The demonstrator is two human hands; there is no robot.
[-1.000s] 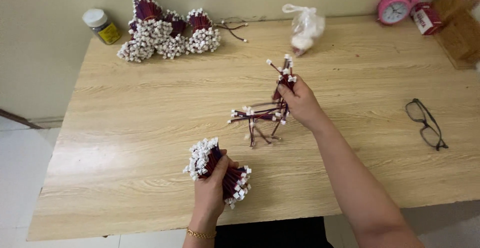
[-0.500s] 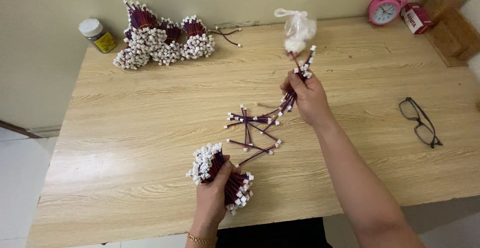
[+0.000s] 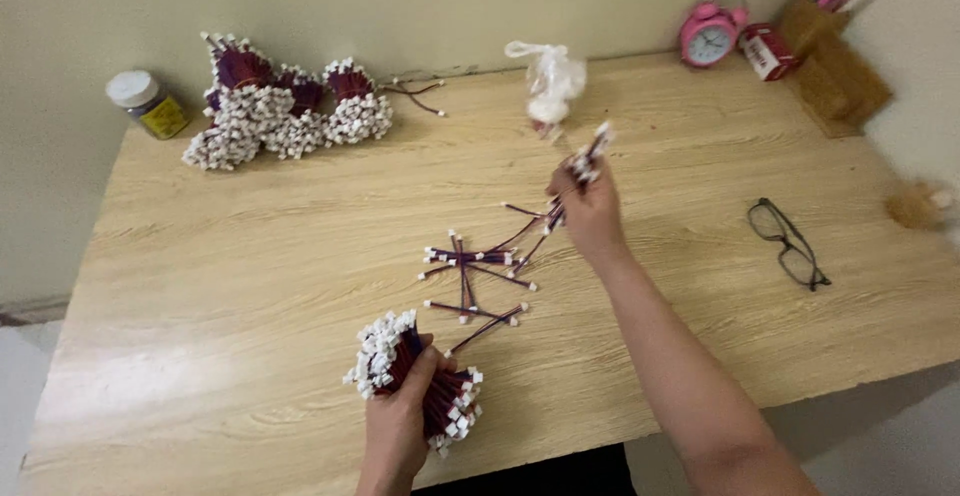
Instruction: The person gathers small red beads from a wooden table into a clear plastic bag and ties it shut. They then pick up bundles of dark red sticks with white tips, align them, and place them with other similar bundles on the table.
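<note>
My left hand (image 3: pixel 400 421) grips a thick bundle of short dark red wires with white plug ends (image 3: pixel 405 371) near the front edge of the wooden table (image 3: pixel 250 256). My right hand (image 3: pixel 590 211) is raised above the middle of the table and pinches a few of the same wires (image 3: pixel 583 164), their white ends sticking up past my fingers. Several loose wires (image 3: pixel 475 276) lie scattered on the table between my two hands.
Three tied wire bundles (image 3: pixel 280 106) lie at the back left beside a small jar with a white lid (image 3: pixel 145 104). A knotted clear bag (image 3: pixel 550 81), a pink alarm clock (image 3: pixel 708 36), a wooden holder (image 3: pixel 835 56) and black glasses (image 3: pixel 790 244) sit further right.
My right hand has lifted up and away from the loose wires, carrying a few of them. The loose wires now lie spread on the table. My left hand has kept its bundle in place.
</note>
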